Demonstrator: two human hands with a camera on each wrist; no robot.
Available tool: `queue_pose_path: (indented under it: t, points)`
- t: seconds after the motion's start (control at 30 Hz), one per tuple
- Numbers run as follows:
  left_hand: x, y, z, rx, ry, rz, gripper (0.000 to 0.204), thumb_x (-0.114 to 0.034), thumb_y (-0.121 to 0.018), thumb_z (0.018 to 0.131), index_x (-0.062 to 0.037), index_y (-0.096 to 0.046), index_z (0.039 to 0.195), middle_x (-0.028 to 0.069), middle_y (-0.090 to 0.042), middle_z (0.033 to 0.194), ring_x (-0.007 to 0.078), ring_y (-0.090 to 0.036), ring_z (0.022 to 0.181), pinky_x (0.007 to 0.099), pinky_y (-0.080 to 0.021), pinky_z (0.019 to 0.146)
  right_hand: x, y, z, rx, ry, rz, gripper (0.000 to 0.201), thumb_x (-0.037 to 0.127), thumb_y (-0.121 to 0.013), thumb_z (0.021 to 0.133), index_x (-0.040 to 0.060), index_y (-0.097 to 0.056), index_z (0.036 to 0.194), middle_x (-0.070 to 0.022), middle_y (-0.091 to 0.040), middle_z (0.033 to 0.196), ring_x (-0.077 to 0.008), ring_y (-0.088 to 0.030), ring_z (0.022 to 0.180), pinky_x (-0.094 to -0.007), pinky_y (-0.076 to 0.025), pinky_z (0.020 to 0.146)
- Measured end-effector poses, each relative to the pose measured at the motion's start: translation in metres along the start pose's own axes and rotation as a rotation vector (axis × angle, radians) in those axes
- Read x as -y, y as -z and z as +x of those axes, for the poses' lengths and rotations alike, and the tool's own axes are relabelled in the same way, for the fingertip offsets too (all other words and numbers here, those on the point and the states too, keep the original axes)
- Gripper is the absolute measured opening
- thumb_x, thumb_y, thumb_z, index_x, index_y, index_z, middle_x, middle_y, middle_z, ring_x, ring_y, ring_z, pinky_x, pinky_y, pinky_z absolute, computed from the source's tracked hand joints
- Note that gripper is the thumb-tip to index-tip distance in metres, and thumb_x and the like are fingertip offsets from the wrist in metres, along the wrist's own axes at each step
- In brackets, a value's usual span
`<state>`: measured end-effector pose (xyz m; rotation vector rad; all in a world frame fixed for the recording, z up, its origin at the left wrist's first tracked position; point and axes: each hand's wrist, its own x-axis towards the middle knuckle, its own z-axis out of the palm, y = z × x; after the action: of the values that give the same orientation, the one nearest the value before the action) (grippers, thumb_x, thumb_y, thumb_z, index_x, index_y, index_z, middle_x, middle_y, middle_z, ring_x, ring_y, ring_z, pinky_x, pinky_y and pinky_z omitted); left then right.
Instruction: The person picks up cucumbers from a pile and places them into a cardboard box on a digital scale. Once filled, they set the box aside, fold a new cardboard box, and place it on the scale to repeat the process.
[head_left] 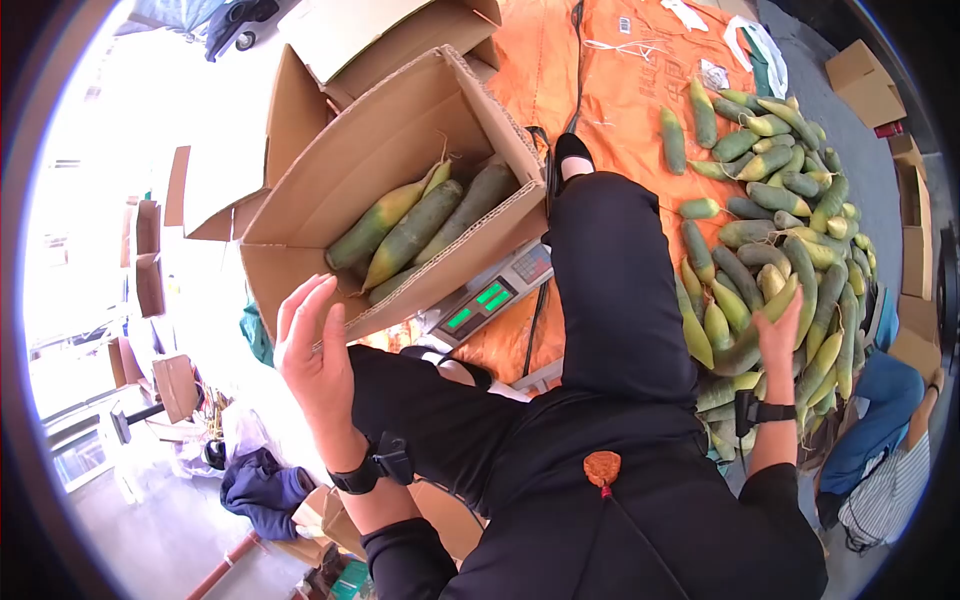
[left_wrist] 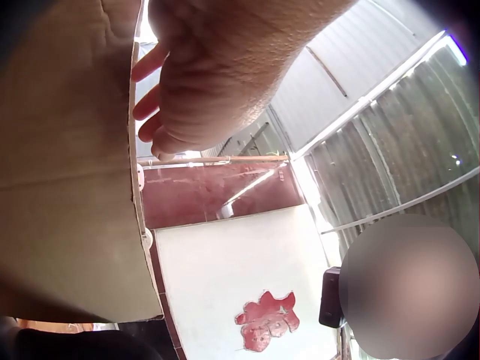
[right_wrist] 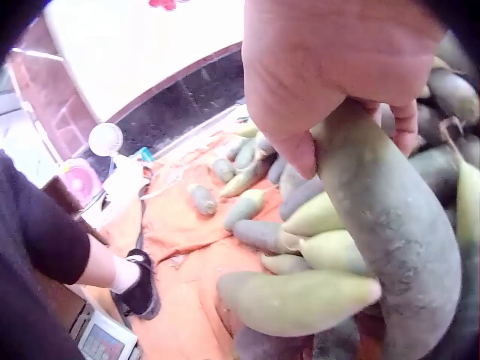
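Note:
My right hand (head_left: 778,335) grips a long green radish (right_wrist: 394,225) over the heap of radishes (head_left: 790,190). In the right wrist view, thumb and fingers straddle its upper end. My left hand (head_left: 318,355), fingers loosely extended, is at the near rim of an open cardboard box (head_left: 330,180). From the left wrist, this hand (left_wrist: 214,82) shows beside the upright box wall (left_wrist: 71,172), with nothing in its grasp. Several green radishes (head_left: 415,225) lie side by side in the box. The box rests on a scale (head_left: 495,295) with lit green digits.
An orange sheet (head_left: 620,60) lies under the heap. My knee (head_left: 620,280) stands between box and heap. More open cartons (head_left: 385,35) are behind the box. Another person in blue trousers (head_left: 880,410) is at the right edge. A small fan (right_wrist: 106,139) stands in the background.

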<state>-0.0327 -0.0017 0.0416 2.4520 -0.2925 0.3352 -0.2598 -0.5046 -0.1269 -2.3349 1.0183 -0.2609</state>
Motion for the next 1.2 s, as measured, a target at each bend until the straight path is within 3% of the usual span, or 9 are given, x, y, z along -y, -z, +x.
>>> queue_pose_path:
  t: [0.2, 0.4, 0.43, 0.53, 0.6, 0.73, 0.9, 0.97, 1.2]
  points:
    - [-0.008, 0.003, 0.005, -0.045, -0.038, -0.057, 0.023, 0.003, -0.061, 0.082, -0.0015, -0.066, 0.104, 0.0120, -0.064, 0.105, 0.0243, -0.060, 0.100, 0.0323, -0.045, 0.088, 0.126, 0.075, 0.049, -0.434, 0.252, -0.061, 0.080, 0.014, -0.072, 0.078, -0.0041, -0.026, 0.141, -0.0200, -0.037, 0.139, -0.0290, -0.038, 0.128, -0.0359, -0.030, 0.107]
    - [-0.015, 0.012, 0.015, -0.054, -0.124, -0.039, 0.038, -0.002, -0.067, 0.078, -0.0031, -0.062, 0.115, 0.0136, -0.059, 0.116, 0.0267, -0.056, 0.110, 0.0347, -0.044, 0.093, 0.240, 0.111, 0.093, -0.400, 0.694, 0.922, 0.036, -0.003, -0.061, 0.083, -0.0033, -0.058, 0.119, -0.0123, -0.054, 0.117, -0.0210, -0.054, 0.109, -0.0312, -0.043, 0.094]
    - [-0.022, 0.013, 0.019, -0.080, -0.178, -0.017, 0.047, -0.006, -0.071, 0.075, -0.0043, -0.058, 0.120, 0.0136, -0.055, 0.122, 0.0279, -0.053, 0.114, 0.0359, -0.043, 0.095, 0.259, 0.106, 0.090, -0.563, 0.899, 0.356, 0.034, -0.012, -0.058, 0.079, 0.0017, -0.066, 0.109, -0.0097, -0.058, 0.112, -0.0217, -0.057, 0.105, -0.0321, -0.047, 0.088]
    - [-0.037, 0.014, 0.029, -0.126, -0.294, 0.060, 0.064, -0.012, -0.077, 0.069, -0.0065, -0.052, 0.128, 0.0138, -0.048, 0.132, 0.0303, -0.048, 0.120, 0.0375, -0.041, 0.098, 0.314, 0.056, 0.097, -0.064, 0.791, 0.919, 0.033, -0.001, -0.057, 0.085, 0.0052, -0.062, 0.116, -0.0059, -0.059, 0.115, -0.0157, -0.059, 0.098, -0.0267, -0.047, 0.076]
    - [-0.039, 0.014, 0.036, -0.143, -0.349, 0.118, 0.071, -0.015, -0.079, 0.065, -0.0074, -0.050, 0.130, 0.0141, -0.045, 0.135, 0.0314, -0.045, 0.122, 0.0379, -0.040, 0.100, 0.358, 0.017, 0.074, 0.259, 0.305, 1.443, 0.031, 0.016, -0.056, 0.092, 0.0033, -0.057, 0.120, -0.0075, -0.060, 0.116, -0.0163, -0.057, 0.105, -0.0299, -0.045, 0.083]
    - [-0.021, 0.018, 0.034, -0.105, -0.366, 0.182, 0.068, -0.007, -0.076, 0.063, -0.0072, -0.053, 0.127, 0.0131, -0.055, 0.120, 0.0303, -0.054, 0.107, 0.0378, -0.044, 0.092, 0.432, -0.030, 0.009, 0.826, 0.340, 1.737, 0.031, 0.018, -0.060, 0.091, 0.0046, -0.049, 0.117, -0.0032, -0.058, 0.099, -0.0130, -0.057, 0.088, -0.0265, -0.048, 0.076]
    - [0.002, 0.041, 0.020, 0.037, -0.192, 0.025, 0.062, -0.003, -0.073, 0.059, -0.0035, -0.057, 0.119, 0.0112, -0.060, 0.103, 0.0255, -0.059, 0.093, 0.0333, -0.047, 0.083, 0.420, -0.036, 0.025, 1.110, 0.288, 1.461, 0.034, 0.026, -0.055, 0.095, 0.0054, -0.047, 0.121, -0.0032, -0.056, 0.103, -0.0116, -0.056, 0.087, -0.0212, -0.047, 0.073]
    - [0.005, 0.050, 0.017, 0.051, -0.100, 0.004, 0.060, -0.007, -0.076, 0.061, -0.0008, -0.056, 0.117, 0.0104, -0.061, 0.099, 0.0224, -0.058, 0.092, 0.0323, -0.046, 0.082, 0.407, -0.043, 0.034, 0.609, 0.308, 1.135, 0.029, 0.029, -0.049, 0.098, 0.0053, -0.050, 0.114, -0.0060, -0.055, 0.107, -0.0129, -0.056, 0.086, -0.0250, -0.047, 0.077]
    - [0.025, 0.032, 0.037, 0.362, 0.290, -0.010, 0.057, -0.022, -0.071, 0.068, 0.0022, -0.057, 0.117, 0.0086, -0.061, 0.095, 0.0182, -0.057, 0.086, 0.0311, -0.045, 0.081, 0.252, -0.041, 0.085, 0.245, 0.143, 0.943, 0.036, 0.020, -0.058, 0.090, 0.0031, -0.052, 0.121, -0.0014, -0.058, 0.109, -0.0111, -0.058, 0.093, -0.0247, -0.044, 0.071]
